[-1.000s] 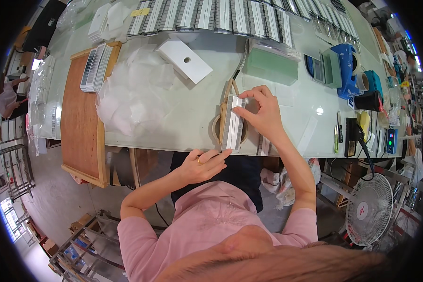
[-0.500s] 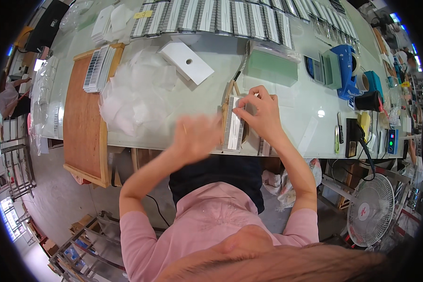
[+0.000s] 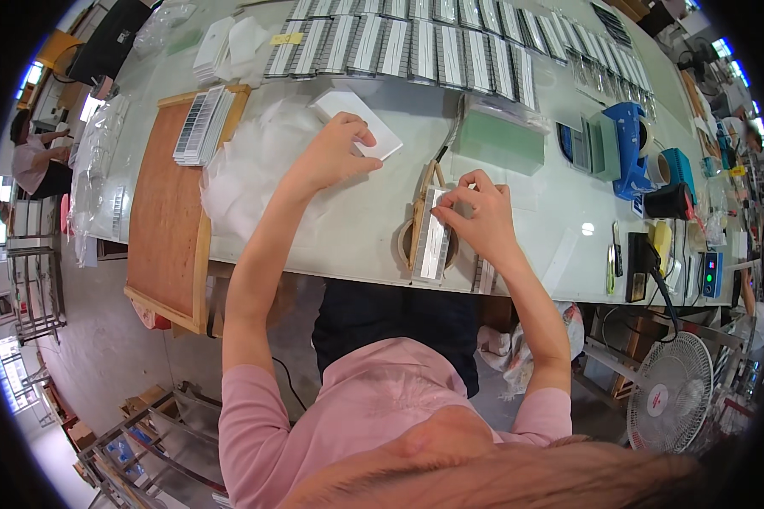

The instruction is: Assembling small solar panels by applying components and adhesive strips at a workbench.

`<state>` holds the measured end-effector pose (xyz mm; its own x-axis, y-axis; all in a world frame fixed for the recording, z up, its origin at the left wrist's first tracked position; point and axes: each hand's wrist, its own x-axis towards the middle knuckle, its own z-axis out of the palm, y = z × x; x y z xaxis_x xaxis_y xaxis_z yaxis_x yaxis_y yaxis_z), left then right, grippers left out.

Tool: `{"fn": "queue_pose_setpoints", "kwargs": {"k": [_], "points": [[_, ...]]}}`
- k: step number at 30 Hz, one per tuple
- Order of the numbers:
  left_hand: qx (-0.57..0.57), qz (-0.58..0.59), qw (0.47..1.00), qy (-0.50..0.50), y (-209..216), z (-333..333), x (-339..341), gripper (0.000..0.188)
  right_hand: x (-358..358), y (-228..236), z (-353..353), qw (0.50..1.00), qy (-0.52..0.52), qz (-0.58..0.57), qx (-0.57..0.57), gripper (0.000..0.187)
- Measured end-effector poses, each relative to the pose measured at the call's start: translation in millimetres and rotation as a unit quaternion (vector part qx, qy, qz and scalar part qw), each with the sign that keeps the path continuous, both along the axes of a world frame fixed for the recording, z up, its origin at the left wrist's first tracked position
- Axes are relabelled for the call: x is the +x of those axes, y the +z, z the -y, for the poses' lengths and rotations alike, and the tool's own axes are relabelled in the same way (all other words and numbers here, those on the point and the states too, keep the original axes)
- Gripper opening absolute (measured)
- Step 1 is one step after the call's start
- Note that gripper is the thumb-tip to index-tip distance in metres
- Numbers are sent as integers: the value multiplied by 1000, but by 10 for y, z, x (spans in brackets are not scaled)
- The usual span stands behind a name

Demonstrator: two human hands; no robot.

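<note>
Your pale table (image 3: 348, 242) takes up most of the view, its near edge running in front of you. Along its far side lie rows of ribbed strips (image 3: 395, 49), dark and light in turn, packed side by side. To your left, a brown wooden board (image 3: 165, 212) with lighter rails runs out past the table's near edge, and a stack of small panels rests toward its far end. Just right of the board spreads a loose heap of translucent sheets (image 3: 248, 180). Across from your right hand sits a green block (image 3: 497, 140), with a blue tape dispenser (image 3: 626, 148) farther right.

Your left hand (image 3: 338, 154) is over a white block (image 3: 382, 133), thumb and fingers curved and well apart, with nothing visible between them (whether they touch the block, I cannot tell). Your right hand (image 3: 485, 210) is at the far end of a silvery-white strip (image 3: 433, 248), thumb and forefinger nearly meeting at its right side; I cannot make out whether they grip it. That strip lies in front of you, pointing away from your body, over a round ring (image 3: 403, 244) near the table's near edge. Smallest is a yellow label (image 3: 286, 39) at the left end of the far rows.
</note>
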<state>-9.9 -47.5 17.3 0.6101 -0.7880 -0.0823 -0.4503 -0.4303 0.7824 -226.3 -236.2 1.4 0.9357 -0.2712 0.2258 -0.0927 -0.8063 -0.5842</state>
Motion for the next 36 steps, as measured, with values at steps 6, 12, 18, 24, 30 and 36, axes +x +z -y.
{"fn": "queue_pose_setpoints", "kwargs": {"k": [6,12,18,24,30,36], "points": [[-77,-145,975,150,-8,-12,-10,30,1,21,-10,1000,9,14,5,11],[-288,224,925,111,-40,-126,-767,19,-11,28,11,938,-14,43,344,22],[-278,409,861,-121,-115,-258,-1022,19,153,231,-182,841,33,40,539,45],[-299,424,855,-13,-64,-310,-914,19,339,429,-209,923,132,-41,360,51],[-309,514,800,-13,0,-443,-789,17,523,456,-295,910,242,51,332,51],[-256,467,846,5,-195,-336,-654,18,734,337,-389,921,26,-9,389,46]]}}
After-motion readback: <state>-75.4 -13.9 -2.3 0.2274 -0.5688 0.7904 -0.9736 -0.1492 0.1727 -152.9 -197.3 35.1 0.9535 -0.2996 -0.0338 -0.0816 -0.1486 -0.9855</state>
